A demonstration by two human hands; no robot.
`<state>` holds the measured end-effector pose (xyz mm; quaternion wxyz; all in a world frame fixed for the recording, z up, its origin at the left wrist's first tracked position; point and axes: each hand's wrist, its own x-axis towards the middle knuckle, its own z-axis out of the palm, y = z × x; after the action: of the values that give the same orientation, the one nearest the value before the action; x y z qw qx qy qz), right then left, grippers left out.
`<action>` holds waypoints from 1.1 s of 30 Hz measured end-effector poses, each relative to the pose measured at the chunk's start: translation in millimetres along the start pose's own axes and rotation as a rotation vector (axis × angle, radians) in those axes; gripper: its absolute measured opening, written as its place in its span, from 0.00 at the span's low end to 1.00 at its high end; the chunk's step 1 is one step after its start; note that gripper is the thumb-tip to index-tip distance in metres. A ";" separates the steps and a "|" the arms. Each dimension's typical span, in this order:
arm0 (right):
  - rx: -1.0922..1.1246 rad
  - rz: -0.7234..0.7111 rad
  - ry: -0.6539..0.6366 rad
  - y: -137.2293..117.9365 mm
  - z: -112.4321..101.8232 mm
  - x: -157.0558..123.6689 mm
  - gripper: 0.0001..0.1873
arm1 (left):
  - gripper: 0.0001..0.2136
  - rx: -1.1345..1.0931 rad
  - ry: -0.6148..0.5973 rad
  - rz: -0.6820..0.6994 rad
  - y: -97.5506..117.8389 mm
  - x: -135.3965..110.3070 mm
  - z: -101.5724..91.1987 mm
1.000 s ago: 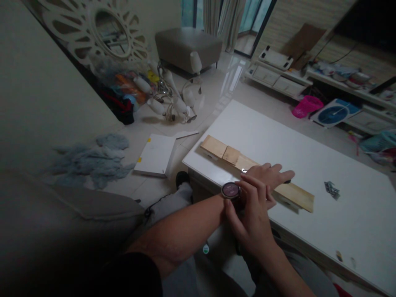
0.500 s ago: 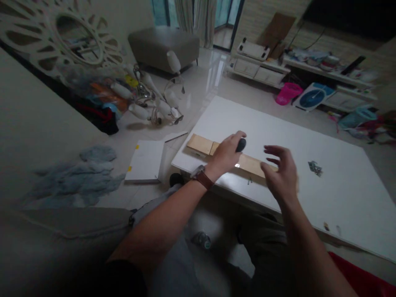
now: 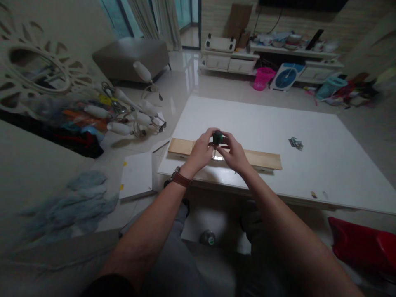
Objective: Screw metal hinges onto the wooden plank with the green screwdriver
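Observation:
A screwdriver (image 3: 218,137) with a dark green and black handle stands upright over a long wooden board (image 3: 262,159), its thin shaft pointing down. My left hand (image 3: 200,152) is closed on the handle from the left. From the right, the fingers of my right hand (image 3: 234,153) close around the same handle. Below the shaft, a shiny metal piece (image 3: 218,157) shows at the board's edge; the tip's exact contact is hard to see. The board lies along the near edge of a large white panel (image 3: 247,115).
Small metal hardware (image 3: 296,143) lies in a pile on the panel's right part, with a small brown piece (image 3: 314,194) near the front edge. A white box-like panel (image 3: 136,175) rests on the floor at left, near a lamp fixture (image 3: 140,117). A red item (image 3: 363,245) is at lower right.
My right hand has moved left from open air above the board and joined my left hand at the screwdriver. The screwdriver now stands upright. The camera view has turned to the right.

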<state>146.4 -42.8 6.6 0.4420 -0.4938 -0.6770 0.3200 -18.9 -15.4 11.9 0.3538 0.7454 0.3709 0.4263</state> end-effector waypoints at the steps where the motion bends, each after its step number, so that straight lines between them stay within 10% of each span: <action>1: -0.010 -0.005 0.014 1.6 0.4 0.9 0.25 | 0.28 0.010 -0.010 0.015 -1.3 -0.1 1.0; 13: -0.130 -0.024 0.214 24.4 8.1 16.6 0.11 | 0.19 0.501 0.056 -0.240 -74.1 1.8 -33.4; 25: 0.029 -0.074 0.384 30.3 -21.6 22.3 0.12 | 0.38 0.785 -0.330 -0.205 -117.4 -3.3 -31.0; 33: -0.042 -0.047 0.550 46.3 -56.1 12.5 0.12 | 0.30 0.897 -0.413 -0.194 -120.1 3.6 -34.7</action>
<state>214.1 -16.9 -7.4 0.6061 -0.5553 -0.5495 0.1495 -78.9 52.0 -74.6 0.1024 0.8551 0.5072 0.0334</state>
